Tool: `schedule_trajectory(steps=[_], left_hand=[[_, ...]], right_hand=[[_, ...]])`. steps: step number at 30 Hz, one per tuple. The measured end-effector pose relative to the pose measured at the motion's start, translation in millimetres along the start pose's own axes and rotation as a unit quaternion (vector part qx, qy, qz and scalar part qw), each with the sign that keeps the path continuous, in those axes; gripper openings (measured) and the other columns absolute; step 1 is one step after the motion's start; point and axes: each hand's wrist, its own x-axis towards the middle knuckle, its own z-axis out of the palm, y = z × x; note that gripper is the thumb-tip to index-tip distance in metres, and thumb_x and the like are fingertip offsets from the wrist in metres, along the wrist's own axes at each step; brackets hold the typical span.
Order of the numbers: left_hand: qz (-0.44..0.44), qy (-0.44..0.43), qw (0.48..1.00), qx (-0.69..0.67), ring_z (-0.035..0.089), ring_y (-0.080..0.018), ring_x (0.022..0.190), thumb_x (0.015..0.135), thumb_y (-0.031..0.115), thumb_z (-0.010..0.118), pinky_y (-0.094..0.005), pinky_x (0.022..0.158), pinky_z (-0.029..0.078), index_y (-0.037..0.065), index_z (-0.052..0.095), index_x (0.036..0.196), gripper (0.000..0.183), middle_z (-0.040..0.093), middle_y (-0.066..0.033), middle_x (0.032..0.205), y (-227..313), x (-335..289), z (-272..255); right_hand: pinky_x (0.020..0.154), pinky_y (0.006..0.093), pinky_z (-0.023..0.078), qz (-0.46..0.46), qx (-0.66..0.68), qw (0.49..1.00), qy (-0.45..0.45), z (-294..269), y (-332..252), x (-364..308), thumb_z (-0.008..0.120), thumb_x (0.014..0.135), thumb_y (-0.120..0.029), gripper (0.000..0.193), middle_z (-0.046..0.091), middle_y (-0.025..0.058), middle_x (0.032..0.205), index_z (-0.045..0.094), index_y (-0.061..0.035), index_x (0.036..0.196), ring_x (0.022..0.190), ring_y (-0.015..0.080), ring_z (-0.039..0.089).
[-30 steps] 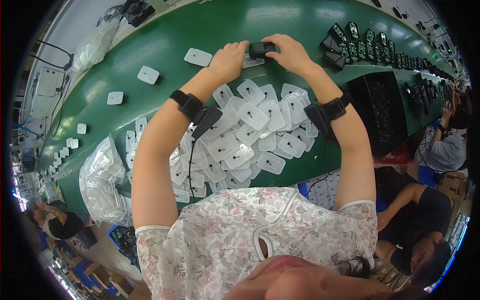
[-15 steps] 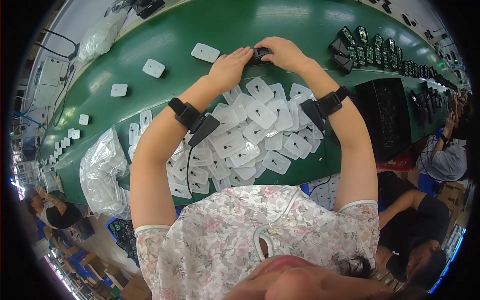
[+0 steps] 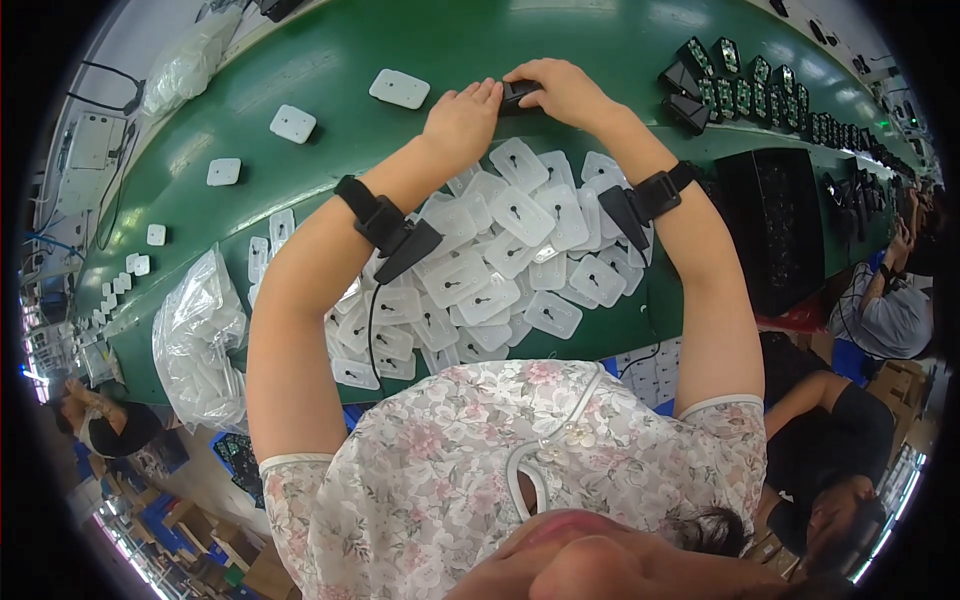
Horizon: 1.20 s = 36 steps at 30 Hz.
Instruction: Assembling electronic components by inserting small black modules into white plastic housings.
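Black case (image 3: 518, 97) is smack between both hands, right hand (image 3: 566, 92) pinching it, left hand (image 3: 464, 122) at its left end, can't tell if gripping. Long axis mostly hidden tbh.

Far side: room to pass over green surface (image 3: 450, 40) beyond left hand (image 3: 465, 120) and right hand (image 3: 562, 92). Left: gaps between white covers (image 3: 400, 88). Near: heaped translucent trays (image 3: 488, 265) block. Right: black bin (image 3: 806, 220), then circuit-board housings (image 3: 742, 97).
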Motion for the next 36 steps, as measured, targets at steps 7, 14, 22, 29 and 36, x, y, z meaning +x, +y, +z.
schedule_trajectory(steps=[7, 14, 22, 29, 36], left_hand=[[-0.113, 0.038, 0.991, 0.063, 0.056, -0.0264, 0.083, 0.073, 0.013, 0.058, -0.0314, 0.070, 0.048, 0.001, 0.059, 0.086, 0.017, 0.058, -0.0128, 0.086, 15.0, 34.2, -5.3], [-0.115, 0.138, 0.970, -0.161, 0.055, -0.0347, 0.082, 0.075, 0.017, 0.065, -0.0398, 0.071, 0.046, -0.002, 0.055, 0.083, 0.023, 0.058, -0.0196, 0.084, -18.3, -5.5, -33.6], [-0.244, 0.100, 0.901, -0.344, 0.058, -0.0374, 0.080, 0.080, 0.023, 0.061, -0.0396, 0.068, 0.046, 0.000, 0.055, 0.098, 0.030, 0.061, -0.0188, 0.088, -24.5, -81.4, -94.1], [-0.219, 0.270, 0.858, -0.378, 0.058, -0.0373, 0.081, 0.086, 0.014, 0.055, -0.0370, 0.069, 0.047, 0.002, 0.050, 0.112, 0.028, 0.058, -0.0201, 0.096, 12.0, -136.0, -119.3], [-0.211, 0.235, 0.852, -0.418, 0.061, -0.0290, 0.080, 0.083, 0.013, 0.060, -0.0326, 0.068, 0.049, 0.002, 0.051, 0.114, 0.034, 0.059, -0.0176, 0.096, 35.0, -165.3, -149.4]], right_hand=[[0.072, 0.0273, 0.046, 0.160, 0.275, 0.948, 0.005, -10.6, 6.7, 27.3, 0.069, 0.076, -0.017, 0.025, 0.065, 0.0096, 0.086, 0.058, -0.0028, 0.094, 0.079, 0.0131, 0.059], [0.060, 0.0260, 0.044, 0.136, 0.292, 0.946, 0.031, -24.3, -54.0, 33.0, 0.065, 0.080, -0.029, 0.030, 0.062, 0.0066, 0.079, 0.060, -0.0019, 0.091, 0.071, 0.0129, 0.056], [0.080, 0.0246, 0.044, -0.031, 0.328, 0.944, -0.030, -16.8, -124.9, 29.7, 0.060, 0.086, -0.024, 0.037, 0.059, 0.0052, 0.102, 0.054, -0.0047, 0.116, 0.091, 0.0133, 0.055], [0.084, 0.0263, 0.043, -0.061, 0.448, 0.892, 0.010, -6.1, -175.5, -7.1, 0.058, 0.087, -0.018, 0.039, 0.057, 0.0069, 0.104, 0.048, 0.0000, 0.120, 0.097, 0.0129, 0.053], [0.081, 0.0287, 0.047, -0.130, 0.357, 0.925, 0.020, -19.3, -198.8, -38.4, 0.065, 0.081, -0.015, 0.045, 0.057, 0.0089, 0.101, 0.047, -0.0004, 0.120, 0.091, 0.0137, 0.056]])
